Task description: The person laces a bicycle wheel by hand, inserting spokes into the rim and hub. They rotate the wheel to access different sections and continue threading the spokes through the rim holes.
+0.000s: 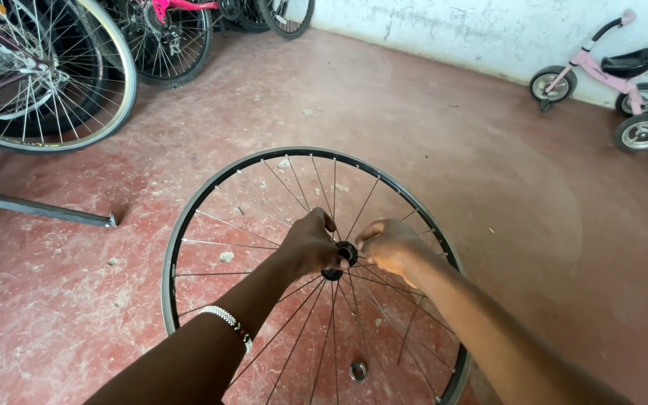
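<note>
The hub (345, 255) sat at the centre of a bare spoked wheel (189, 217) — no tyre on the black rim — which lay close below the person, over the red floor (489, 187); whether the rim rested flat on that floor or was propped somewhat toward the camera could not be told for sure. The hub's axle seemed to point roughly up at the camera, so its long axis ran between the two hands rather than across them; both hands met it from opposite sides, the left hand (310, 244) from the left and the right hand (390, 244) from the right, each about equally near. The left hand was closed round the hub's near side, fingers curled over it, a beaded bracelet (230, 322) on that wrist; the right hand was pinched shut at the hub's edge, fingertips on the axle end or a small part there — too small to tell which. Through the spokes, just beneath the wheel, a small round metal part (358, 370) lay on the floor. Further out stood bicycles (46, 75) at the upper left, a grey metal bar (39, 208) at the left edge, and a pink child's tricycle (609, 79) by the white wall (451, 30).
</note>
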